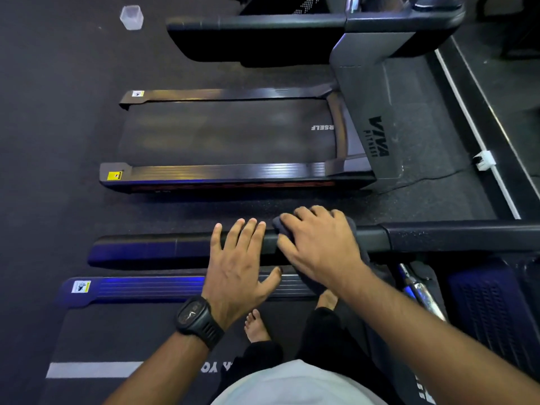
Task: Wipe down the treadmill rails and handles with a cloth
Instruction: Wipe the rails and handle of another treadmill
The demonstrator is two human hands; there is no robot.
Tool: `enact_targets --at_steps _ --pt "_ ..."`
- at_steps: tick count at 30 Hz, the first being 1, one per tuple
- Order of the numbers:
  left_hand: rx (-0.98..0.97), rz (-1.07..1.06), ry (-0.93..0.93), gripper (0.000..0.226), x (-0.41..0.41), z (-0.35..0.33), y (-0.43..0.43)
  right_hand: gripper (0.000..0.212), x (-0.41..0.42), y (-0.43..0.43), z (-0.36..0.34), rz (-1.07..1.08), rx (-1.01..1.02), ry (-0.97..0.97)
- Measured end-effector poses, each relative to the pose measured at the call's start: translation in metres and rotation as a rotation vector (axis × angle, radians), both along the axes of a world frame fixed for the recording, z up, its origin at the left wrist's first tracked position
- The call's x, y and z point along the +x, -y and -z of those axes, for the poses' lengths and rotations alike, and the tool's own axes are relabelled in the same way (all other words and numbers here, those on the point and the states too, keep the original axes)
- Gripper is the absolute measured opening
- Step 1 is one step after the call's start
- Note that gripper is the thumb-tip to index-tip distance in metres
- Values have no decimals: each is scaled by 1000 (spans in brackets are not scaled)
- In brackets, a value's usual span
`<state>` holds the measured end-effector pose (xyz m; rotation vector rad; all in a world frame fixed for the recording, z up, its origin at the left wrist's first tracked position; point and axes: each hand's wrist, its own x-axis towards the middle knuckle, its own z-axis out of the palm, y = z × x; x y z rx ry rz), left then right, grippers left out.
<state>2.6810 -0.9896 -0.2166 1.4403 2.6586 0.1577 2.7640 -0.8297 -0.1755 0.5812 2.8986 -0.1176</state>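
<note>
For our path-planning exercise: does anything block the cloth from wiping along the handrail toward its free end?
Yes: the left hand rests on the handrail right beside the cloth that the right hand grips, on that side.

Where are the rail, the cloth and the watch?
rail (152,247): head view, on its bare blue-lit top.
cloth (352,229): head view, on the dark fold lying over the rail.
watch (194,315): head view, on its face.
</note>
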Motion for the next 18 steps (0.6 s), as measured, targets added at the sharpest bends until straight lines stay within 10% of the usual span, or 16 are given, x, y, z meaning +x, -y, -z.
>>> enact_targets --at_steps 18 --pt "-50 70 18 84 12 -6 -22 49 -4 -38 4 291 -47 134"
